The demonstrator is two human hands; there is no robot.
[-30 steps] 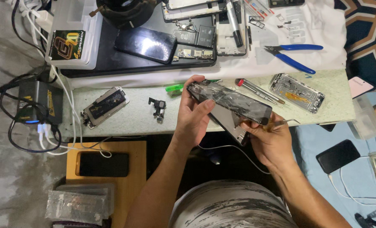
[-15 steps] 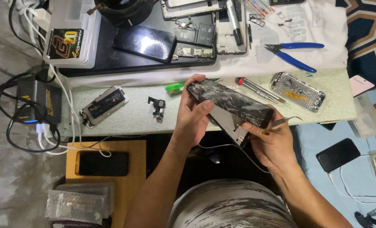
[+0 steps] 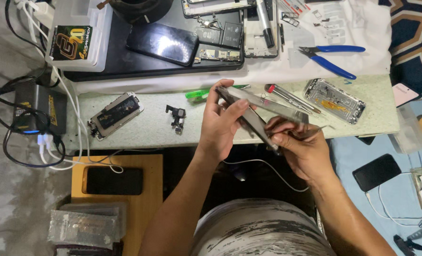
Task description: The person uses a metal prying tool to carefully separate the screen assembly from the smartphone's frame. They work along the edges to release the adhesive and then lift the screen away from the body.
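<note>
My left hand (image 3: 220,124) grips the upper end of an opened phone (image 3: 260,105), its screen panel lifted away from the body. My right hand (image 3: 302,148) holds the phone's lower end and pinches thin metal tweezers (image 3: 315,129) beside it. The phone hangs above the front edge of the pale speckled worktop (image 3: 154,129). Close behind it lie a green tool (image 3: 197,94) and a red-handled screwdriver (image 3: 286,96).
On the worktop lie a phone frame (image 3: 115,114), a small black part (image 3: 176,116) and a silver phone housing (image 3: 335,100). Blue pliers (image 3: 331,56) and a dark phone (image 3: 162,43) lie farther back. A charger with cables (image 3: 36,114) sits left; a wooden board with a phone (image 3: 113,181) lies below.
The phone has tilted edge-on toward me, with the screen panel spread further from the body. Both hands stay in the same spot.
</note>
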